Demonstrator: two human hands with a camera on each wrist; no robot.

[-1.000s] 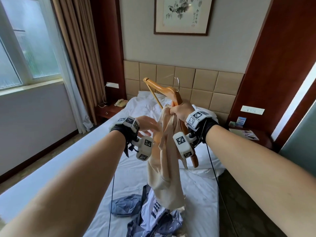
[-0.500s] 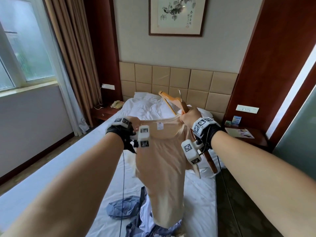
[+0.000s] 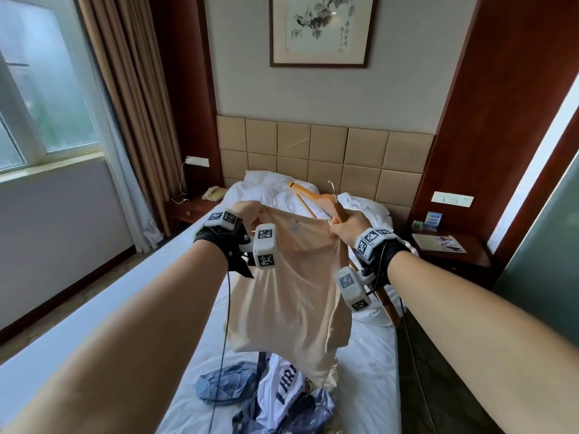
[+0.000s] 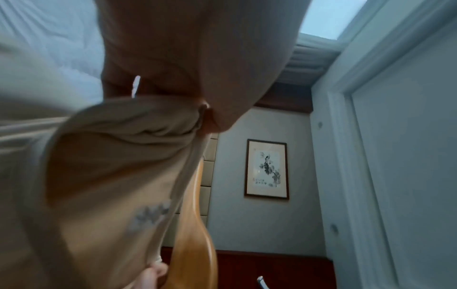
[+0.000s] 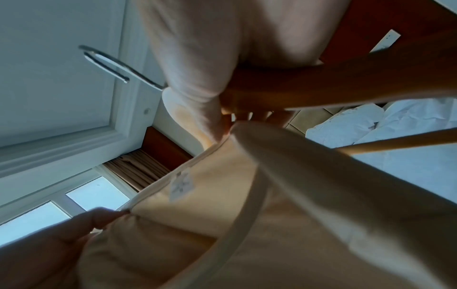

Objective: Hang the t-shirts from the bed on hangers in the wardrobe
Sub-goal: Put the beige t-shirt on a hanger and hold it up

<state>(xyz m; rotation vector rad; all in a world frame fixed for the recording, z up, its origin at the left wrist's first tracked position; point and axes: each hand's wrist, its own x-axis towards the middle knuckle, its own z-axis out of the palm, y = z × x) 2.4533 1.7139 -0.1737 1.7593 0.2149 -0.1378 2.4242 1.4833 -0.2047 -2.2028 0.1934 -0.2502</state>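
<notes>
A beige t-shirt (image 3: 291,296) hangs spread between both hands above the bed (image 3: 372,371). My left hand (image 3: 250,213) pinches the left side of its collar. My right hand (image 3: 346,225) pinches the right side of the collar and also grips a wooden hanger (image 3: 316,195) with a metal hook, tilted behind the shirt. In the right wrist view the collar (image 5: 197,162) is stretched open with the label showing, and the hanger (image 5: 321,88) crosses my palm. In the left wrist view the shirt (image 4: 111,176) fills the frame beside the hanger (image 4: 195,234).
More clothes lie heaped at the foot of the bed: a white printed shirt (image 3: 286,389) and blue garments (image 3: 225,383). Nightstands stand on either side, the left with a telephone (image 3: 213,193), the right (image 3: 451,252) with leaflets. Window and curtains on the left.
The shirt was bunched in my right hand with the hanger; my left hand took hold of the collar and pulled it leftward, spreading the shirt open. The hanger dropped lower.
</notes>
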